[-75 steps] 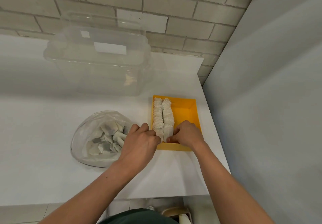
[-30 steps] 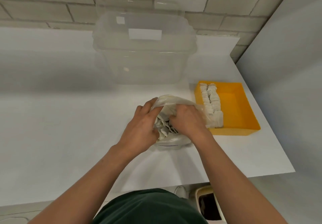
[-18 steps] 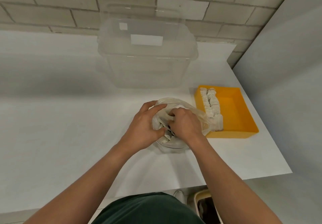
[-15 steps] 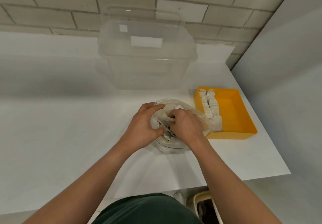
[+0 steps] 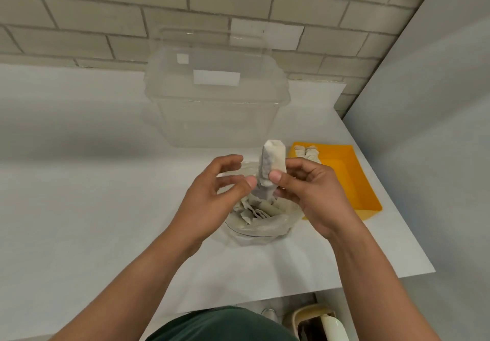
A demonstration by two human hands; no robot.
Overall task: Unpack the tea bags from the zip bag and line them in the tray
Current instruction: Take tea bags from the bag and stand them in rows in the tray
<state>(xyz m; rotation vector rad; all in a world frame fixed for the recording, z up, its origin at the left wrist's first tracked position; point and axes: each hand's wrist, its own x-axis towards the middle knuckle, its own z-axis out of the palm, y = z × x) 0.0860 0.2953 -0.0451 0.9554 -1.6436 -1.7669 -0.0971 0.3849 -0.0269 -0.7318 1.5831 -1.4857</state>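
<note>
My right hand (image 5: 310,192) pinches a small stack of tea bags (image 5: 271,164) between thumb and fingers and holds it upright above the clear zip bag (image 5: 265,228). The bag lies open on the white counter with several tea bags (image 5: 252,212) still inside. My left hand (image 5: 212,194) hovers beside the stack with its fingers loosely curled; its thumb tip is at the stack's lower edge and it grips nothing. The orange tray (image 5: 355,184) stands just right of the bag. Rows of tea bags (image 5: 307,152) line its left side, mostly hidden behind my right hand.
A large clear plastic tub (image 5: 214,107) with a lid stands behind the zip bag against the brick wall. A grey wall (image 5: 424,128) closes off the counter's right side. The counter's front edge (image 5: 344,286) is near my body, with a bin (image 5: 318,322) below it.
Both hands left the tray and dug into the zip bag. My right hand has now lifted a stack of tea bags out, and my left hand has let go of the bag.
</note>
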